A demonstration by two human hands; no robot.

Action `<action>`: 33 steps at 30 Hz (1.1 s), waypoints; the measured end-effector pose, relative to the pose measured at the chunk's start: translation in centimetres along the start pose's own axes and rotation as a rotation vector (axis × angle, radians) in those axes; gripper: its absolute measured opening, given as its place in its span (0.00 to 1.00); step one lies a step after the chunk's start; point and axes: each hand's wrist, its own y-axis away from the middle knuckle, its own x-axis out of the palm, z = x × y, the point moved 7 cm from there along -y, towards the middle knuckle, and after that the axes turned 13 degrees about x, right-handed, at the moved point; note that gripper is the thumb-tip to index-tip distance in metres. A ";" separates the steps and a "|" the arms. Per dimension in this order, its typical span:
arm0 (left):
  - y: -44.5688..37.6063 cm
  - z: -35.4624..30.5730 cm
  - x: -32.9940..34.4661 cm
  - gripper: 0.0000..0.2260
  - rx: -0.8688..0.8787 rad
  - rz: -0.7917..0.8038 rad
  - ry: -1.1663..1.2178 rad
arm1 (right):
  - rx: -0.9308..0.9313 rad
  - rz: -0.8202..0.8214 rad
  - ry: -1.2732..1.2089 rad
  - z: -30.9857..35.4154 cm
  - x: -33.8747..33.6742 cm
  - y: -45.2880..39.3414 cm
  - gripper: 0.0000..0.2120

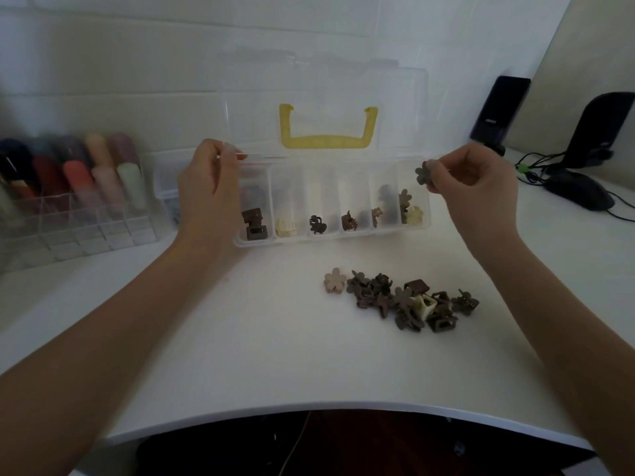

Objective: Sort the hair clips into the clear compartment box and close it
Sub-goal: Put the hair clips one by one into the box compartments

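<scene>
Six compartments of the clear compartment box [426, 214] lie open at the worktop's [275, 355] far edge; the left hand [209, 190] pinches its rim, likely steadying it. The right hand's [476, 180] grip pinches a grey flower clip [423, 174] just above the rightmost compartment, probably bound there, while the unsorted pile [402, 302] sits nearer the front edge.

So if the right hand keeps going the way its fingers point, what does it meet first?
Probably the compartment box: the right hand, pinching a grey flower clip, points left toward its rightmost compartment. Depth is unclear, so it may pass above the rim.

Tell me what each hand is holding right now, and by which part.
Right hand pinches a grey-brown flower clip by its right edge. Left hand grips the clear compartment box at its back left corner.
</scene>
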 end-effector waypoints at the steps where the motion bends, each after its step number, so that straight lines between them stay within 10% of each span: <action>1: 0.0 0.0 0.0 0.08 -0.001 0.000 0.001 | -0.013 -0.011 0.025 0.0 0.0 0.0 0.06; 21: 0.3 0.4 0.0 0.08 -0.044 -0.038 0.027 | -0.280 -0.050 0.691 -0.8 2.8 0.4 0.13; 27: 0.3 0.5 0.0 0.09 -0.056 -0.040 0.020 | -0.329 -0.037 0.535 0.3 1.8 0.6 0.14; 33: 0.3 0.5 0.0 0.08 -0.056 -0.034 0.012 | -0.340 0.556 0.377 3.8 4.2 4.6 0.10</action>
